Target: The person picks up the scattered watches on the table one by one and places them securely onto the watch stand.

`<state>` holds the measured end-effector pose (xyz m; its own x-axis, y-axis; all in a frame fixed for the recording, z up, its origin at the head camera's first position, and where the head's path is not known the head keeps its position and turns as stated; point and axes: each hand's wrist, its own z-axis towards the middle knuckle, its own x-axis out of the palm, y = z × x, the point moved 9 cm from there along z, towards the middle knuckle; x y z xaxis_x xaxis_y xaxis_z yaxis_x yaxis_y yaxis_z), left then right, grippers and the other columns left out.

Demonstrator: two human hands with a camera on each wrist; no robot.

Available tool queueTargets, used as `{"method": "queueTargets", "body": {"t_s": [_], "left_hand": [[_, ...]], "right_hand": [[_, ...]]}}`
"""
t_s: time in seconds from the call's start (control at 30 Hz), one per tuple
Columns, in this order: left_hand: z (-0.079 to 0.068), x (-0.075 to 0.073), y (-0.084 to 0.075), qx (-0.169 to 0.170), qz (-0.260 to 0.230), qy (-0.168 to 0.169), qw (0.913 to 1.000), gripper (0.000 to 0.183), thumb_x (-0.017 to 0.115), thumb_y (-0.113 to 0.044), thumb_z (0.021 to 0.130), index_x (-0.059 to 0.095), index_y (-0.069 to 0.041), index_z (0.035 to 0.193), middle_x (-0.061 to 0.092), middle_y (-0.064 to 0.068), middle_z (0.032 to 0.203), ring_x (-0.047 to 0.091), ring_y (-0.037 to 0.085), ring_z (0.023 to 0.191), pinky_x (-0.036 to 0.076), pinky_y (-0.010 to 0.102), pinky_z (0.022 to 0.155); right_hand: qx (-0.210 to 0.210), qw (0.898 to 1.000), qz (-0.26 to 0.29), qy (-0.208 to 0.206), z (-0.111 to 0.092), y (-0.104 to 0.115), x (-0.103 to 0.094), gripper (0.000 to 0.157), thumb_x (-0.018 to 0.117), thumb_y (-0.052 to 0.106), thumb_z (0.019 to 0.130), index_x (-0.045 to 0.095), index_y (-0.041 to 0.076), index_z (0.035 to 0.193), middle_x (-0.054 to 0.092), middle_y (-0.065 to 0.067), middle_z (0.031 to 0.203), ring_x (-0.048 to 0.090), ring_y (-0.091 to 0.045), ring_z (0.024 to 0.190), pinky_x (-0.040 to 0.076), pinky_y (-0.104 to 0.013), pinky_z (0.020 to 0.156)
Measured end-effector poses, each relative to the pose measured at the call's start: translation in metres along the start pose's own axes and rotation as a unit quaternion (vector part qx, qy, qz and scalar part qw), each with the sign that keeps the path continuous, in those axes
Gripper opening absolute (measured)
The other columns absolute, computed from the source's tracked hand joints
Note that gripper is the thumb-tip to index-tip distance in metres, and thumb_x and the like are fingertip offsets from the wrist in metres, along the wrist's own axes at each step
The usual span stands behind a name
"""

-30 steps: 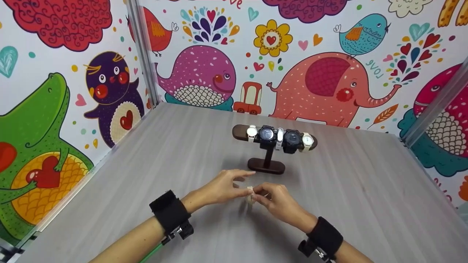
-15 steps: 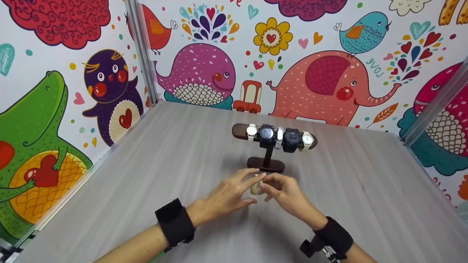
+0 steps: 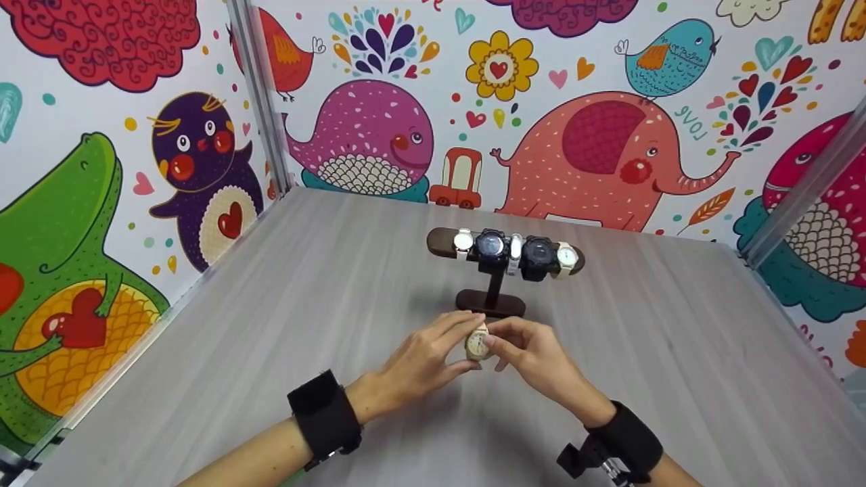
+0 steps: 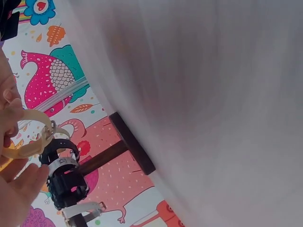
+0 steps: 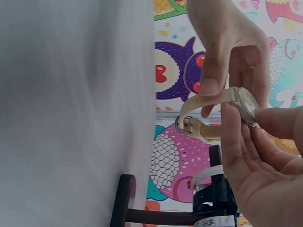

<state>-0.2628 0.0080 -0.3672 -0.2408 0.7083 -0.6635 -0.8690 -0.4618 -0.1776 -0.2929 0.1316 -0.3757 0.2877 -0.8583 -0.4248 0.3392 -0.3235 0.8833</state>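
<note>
A cream wristwatch [image 3: 477,344] with a pale round dial is held above the table, in front of the watch stand. My right hand [image 3: 539,353] pinches its case between thumb and fingers from the right. My left hand [image 3: 425,356] holds it from the left, fingers at the top edge and thumb at the lower edge. The right wrist view shows the buckled strap loop [image 5: 207,100] with the left thumb [image 5: 209,86] on it. In the left wrist view the wristwatch [image 4: 31,150] is cut by the frame edge, and most of the right hand is hidden.
Just beyond my hands stands a dark wooden watch stand [image 3: 494,287]. Its bar carries several watches, including a black watch [image 3: 491,243] and a white watch [image 3: 463,241]. The grey table [image 3: 325,270] is bounded by walls with cartoon animals [image 3: 365,138].
The wristwatch has been raised slightly toward the stand and turned, so its dial now faces up. My left hand has moved from reaching at the strap to holding the watch.
</note>
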Motion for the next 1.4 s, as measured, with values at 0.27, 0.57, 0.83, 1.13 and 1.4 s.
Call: {"method": "queueTargets", "body": {"t_s": [0.27,0.57,0.83,1.13,1.4], "left_hand": [[-0.001,0.0,-0.003,0.013,-0.009,-0.012,0.9998,0.06,0.084,-0.016,0.078,0.062,0.005,0.129,0.066,0.018,0.128,0.065,0.029,0.119,0.053,0.029,0.103],[-0.002,0.001,-0.004,0.029,-0.022,-0.012,0.9993,0.056,0.083,-0.017,0.081,0.063,0.007,0.127,0.067,0.02,0.125,0.067,0.031,0.116,0.055,0.027,0.1],[0.0,-0.005,-0.002,0.035,-0.037,-0.027,0.9984,0.052,0.083,-0.015,0.08,0.066,0.006,0.125,0.067,0.018,0.122,0.066,0.032,0.117,0.054,0.023,0.099],[-0.005,-0.006,0.005,0.035,-0.027,-0.03,0.9986,0.053,0.085,-0.016,0.077,0.067,0.006,0.122,0.069,0.021,0.119,0.069,0.032,0.111,0.057,0.026,0.097],[-0.009,-0.009,0.018,0.012,-0.013,-0.029,0.9994,0.054,0.083,-0.017,0.079,0.065,0.006,0.124,0.069,0.021,0.12,0.069,0.032,0.11,0.057,0.031,0.098]], "right_hand": [[0.012,1.0,-0.003,0.008,-0.002,-0.002,0.0,0.024,0.065,0.01,0.096,0.066,-0.011,0.109,0.072,-0.025,0.096,0.066,-0.004,0.07,0.061,-0.03,0.065],[-0.004,1.0,0.021,0.02,-0.003,-0.002,0.003,0.026,0.065,0.008,0.096,0.065,-0.014,0.109,0.071,-0.029,0.098,0.068,-0.004,0.071,0.061,-0.026,0.066],[-0.017,1.0,0.014,0.014,-0.005,0.002,0.001,0.027,0.061,0.011,0.1,0.064,-0.012,0.113,0.07,-0.028,0.108,0.067,-0.002,0.077,0.061,-0.025,0.071],[-0.032,0.999,0.008,0.001,-0.008,-0.002,-0.005,0.025,0.058,0.006,0.1,0.062,-0.013,0.114,0.068,-0.031,0.106,0.07,-0.006,0.088,0.061,-0.024,0.073],[-0.032,0.998,-0.037,-0.035,-0.012,-0.009,-0.021,0.021,0.062,0.006,0.098,0.066,-0.006,0.114,0.071,-0.024,0.106,0.066,0.002,0.085,0.062,-0.025,0.074]]}}
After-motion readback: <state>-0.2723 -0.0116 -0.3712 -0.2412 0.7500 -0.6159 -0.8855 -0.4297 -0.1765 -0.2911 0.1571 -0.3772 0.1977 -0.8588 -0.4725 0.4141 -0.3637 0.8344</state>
